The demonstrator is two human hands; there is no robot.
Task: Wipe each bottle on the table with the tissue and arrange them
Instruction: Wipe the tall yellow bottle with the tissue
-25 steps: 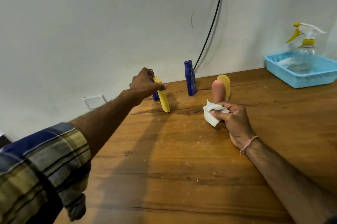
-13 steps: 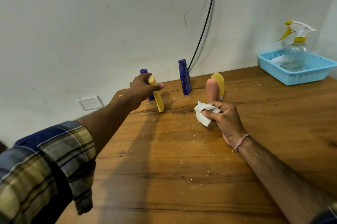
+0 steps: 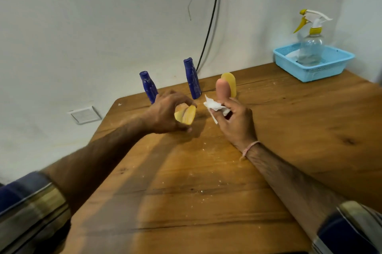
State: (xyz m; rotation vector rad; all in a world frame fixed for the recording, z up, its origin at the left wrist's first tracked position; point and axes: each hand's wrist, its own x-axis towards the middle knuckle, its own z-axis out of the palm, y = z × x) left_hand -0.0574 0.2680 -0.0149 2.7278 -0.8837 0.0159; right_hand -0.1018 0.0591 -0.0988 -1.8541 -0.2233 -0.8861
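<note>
My left hand grips a yellow bottle, lifted off the wooden table and tipped so one end points toward me. My right hand pinches a crumpled white tissue just right of that bottle, not touching it. Behind my hands, two dark blue bottles stand upright near the wall. A pink bottle and a second yellow bottle stand close together behind my right hand.
A light blue basket at the table's far right corner holds a clear spray bottle with a yellow and white trigger. A black cable runs down the wall behind the blue bottles. White crumbs dot the tabletop.
My left hand has lifted the yellow bottle from beside the left blue bottle and brought it nearer, tipping it end-on. My right hand has risen with the tissue.
</note>
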